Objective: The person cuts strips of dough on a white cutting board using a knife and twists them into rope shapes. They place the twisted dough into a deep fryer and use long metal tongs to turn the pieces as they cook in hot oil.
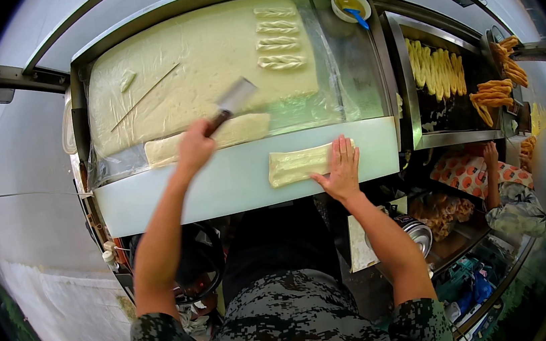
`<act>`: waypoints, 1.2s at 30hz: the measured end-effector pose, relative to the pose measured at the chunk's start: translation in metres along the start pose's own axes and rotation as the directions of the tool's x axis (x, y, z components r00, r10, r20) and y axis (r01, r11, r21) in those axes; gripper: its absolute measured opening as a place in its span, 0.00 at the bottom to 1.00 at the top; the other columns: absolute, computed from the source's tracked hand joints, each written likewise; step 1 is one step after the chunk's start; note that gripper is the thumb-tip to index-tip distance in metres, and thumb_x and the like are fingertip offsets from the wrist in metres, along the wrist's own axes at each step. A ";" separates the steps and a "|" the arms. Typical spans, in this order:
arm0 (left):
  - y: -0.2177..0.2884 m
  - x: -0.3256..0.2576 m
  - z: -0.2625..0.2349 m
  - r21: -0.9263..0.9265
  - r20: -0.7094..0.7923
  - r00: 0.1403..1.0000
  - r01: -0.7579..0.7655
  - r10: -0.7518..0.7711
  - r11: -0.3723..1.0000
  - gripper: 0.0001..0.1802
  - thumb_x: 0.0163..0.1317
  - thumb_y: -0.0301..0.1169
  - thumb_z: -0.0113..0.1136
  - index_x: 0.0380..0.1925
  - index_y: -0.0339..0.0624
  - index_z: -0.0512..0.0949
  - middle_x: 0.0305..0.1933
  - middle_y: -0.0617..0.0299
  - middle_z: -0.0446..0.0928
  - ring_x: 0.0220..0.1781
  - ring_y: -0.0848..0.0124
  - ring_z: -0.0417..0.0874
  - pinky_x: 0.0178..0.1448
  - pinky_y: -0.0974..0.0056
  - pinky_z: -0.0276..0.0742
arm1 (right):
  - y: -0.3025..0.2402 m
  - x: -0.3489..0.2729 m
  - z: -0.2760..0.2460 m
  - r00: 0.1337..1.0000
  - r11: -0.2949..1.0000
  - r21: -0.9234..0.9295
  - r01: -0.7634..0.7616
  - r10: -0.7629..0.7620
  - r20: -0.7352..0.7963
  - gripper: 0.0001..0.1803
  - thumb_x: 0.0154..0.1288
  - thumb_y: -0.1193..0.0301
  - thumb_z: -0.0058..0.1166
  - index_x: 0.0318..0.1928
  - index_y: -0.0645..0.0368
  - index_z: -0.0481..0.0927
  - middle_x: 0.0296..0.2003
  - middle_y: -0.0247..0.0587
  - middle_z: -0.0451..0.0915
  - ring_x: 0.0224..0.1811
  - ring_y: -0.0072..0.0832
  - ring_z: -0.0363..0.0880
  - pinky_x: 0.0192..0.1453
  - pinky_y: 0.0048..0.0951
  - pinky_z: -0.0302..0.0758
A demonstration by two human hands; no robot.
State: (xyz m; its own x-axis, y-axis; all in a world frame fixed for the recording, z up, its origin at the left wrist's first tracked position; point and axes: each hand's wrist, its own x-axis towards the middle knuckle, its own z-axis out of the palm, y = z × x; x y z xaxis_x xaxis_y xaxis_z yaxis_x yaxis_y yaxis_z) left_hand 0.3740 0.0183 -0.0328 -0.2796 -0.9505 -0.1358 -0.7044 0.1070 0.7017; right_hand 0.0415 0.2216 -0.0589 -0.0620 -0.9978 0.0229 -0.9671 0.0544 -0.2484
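Note:
My left hand (197, 147) is closed around the dark handle of a wide-bladed metal dough cutter (235, 96). The blade is blurred and hangs over the large sheet of pale dough (187, 66). My right hand (342, 170) lies with fingers spread on the right end of a flat dough strip (299, 166). That strip rests on a long white board (221, 186) at the near edge of the table. Behind the board, another cut strip (241, 130) sits along the near side of the sheet. Several twisted dough pieces (279, 43) lie on the sheet's far right.
A thin stick (145, 97) lies on the dough. At the far right corner stands a white bowl (350, 4) with a blue-handled tool. To the right, a fryer (458, 136) holds pale dough sticks (436, 69) and browned ones (494, 93). Another person's hand (491, 154) is near it.

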 end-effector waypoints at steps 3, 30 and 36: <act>0.066 -0.052 0.064 -0.264 0.239 0.971 0.077 -0.012 0.961 0.14 0.47 0.21 0.50 0.36 0.38 0.75 0.35 0.48 0.75 0.39 0.50 0.76 0.43 0.52 0.71 | -0.042 0.000 -0.007 0.978 0.979 0.197 -0.058 0.095 -0.185 0.55 0.56 0.45 0.63 0.71 0.69 0.51 0.69 0.64 0.55 0.73 0.49 0.53 0.74 0.49 0.51; 0.039 -0.078 0.120 0.239 0.048 0.905 -0.422 0.423 0.875 0.37 0.58 0.48 0.61 0.64 0.41 0.65 0.66 0.54 0.66 0.67 0.55 0.64 0.70 0.51 0.57 | 0.014 -0.047 -0.021 0.873 0.848 0.244 -0.471 0.488 -0.010 0.12 0.62 0.65 0.52 0.29 0.63 0.72 0.21 0.56 0.78 0.26 0.56 0.79 0.31 0.52 0.74; 0.036 -0.078 0.124 0.243 0.041 0.900 -0.431 0.435 0.869 0.37 0.58 0.48 0.61 0.64 0.41 0.65 0.65 0.54 0.66 0.68 0.55 0.64 0.70 0.52 0.58 | 0.018 0.001 -0.020 0.847 0.842 0.107 -0.529 0.517 0.123 0.12 0.60 0.68 0.49 0.35 0.67 0.76 0.28 0.63 0.80 0.34 0.59 0.80 0.39 0.52 0.77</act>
State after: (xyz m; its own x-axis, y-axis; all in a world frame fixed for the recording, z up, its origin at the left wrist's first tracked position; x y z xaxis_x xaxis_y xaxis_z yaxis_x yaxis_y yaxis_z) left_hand 0.2890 0.1323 -0.0838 -0.5843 -0.7967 0.1547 -0.6502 0.5736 0.4982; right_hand 0.0195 0.2222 -0.0439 -0.5222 -0.8217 -0.2283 -0.7547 0.5699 -0.3249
